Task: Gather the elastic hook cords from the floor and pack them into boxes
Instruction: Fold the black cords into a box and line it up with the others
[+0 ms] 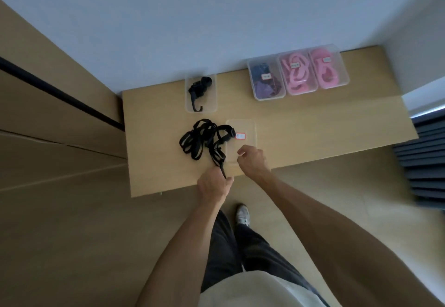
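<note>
Currently: left hand [213, 183] at near table edge, fingers curled round one end of the black cord bundle [202, 141], gripping it. Bundle itself trails away from that hand, up and slightly left, lying loose and tangled on the table [325, 126]. One strand crosses onto the clear lid [242, 143] just right of the bundle; lid flat on table, small red-bordered label on it.

Right hand [251, 158] just right of and beyond the left hand, over near end of the lid. Fingers curled, thumb and forefinger close together; holding anything or not: cannot tell.

Straight beyond the left hand, past the bundle: open clear box [201, 93], one black hook cord [198, 88] inside, hook pointing toward the hands.

Far right of both hands, along the wall: three clear lidded boxes touching side by side. Nearest to the hands, box with dark purple cords [266, 77]; then middle pink box [297, 73]; then far pink box [328, 67]. White label on each lid.

Below the hands: dark trousers, white shoe [243, 215] on wood floor.
</note>
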`<action>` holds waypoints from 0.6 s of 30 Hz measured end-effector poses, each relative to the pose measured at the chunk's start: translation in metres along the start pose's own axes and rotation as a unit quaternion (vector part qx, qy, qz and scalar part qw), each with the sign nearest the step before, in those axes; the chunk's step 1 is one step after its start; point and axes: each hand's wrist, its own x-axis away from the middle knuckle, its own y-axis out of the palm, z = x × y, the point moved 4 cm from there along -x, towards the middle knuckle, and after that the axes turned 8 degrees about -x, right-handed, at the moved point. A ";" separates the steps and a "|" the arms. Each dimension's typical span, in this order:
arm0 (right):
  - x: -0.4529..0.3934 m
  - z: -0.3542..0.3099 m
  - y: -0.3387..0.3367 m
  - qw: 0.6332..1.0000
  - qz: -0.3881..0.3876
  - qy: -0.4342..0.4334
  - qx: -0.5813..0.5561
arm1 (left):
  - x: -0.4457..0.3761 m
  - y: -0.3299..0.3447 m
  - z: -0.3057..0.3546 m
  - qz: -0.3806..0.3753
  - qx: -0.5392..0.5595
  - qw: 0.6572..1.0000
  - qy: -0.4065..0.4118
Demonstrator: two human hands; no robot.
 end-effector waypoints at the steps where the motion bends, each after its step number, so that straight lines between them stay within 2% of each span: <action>1: 0.002 0.005 -0.003 1.000 0.007 -0.005 -0.005 | 0.003 0.005 0.002 0.007 0.017 1.000 -0.004; 8: 0.008 0.023 -0.009 1.000 -0.004 -0.010 -0.006 | 0.015 0.013 0.006 0.004 0.012 0.999 -0.034; 12: 0.013 0.021 -0.003 1.000 -0.020 -0.015 -0.015 | 0.020 0.011 -0.002 0.006 0.107 0.992 -0.070; 18: 0.013 0.030 0.008 0.999 -0.035 0.030 -0.008 | 0.023 0.021 0.008 0.034 0.110 0.991 -0.068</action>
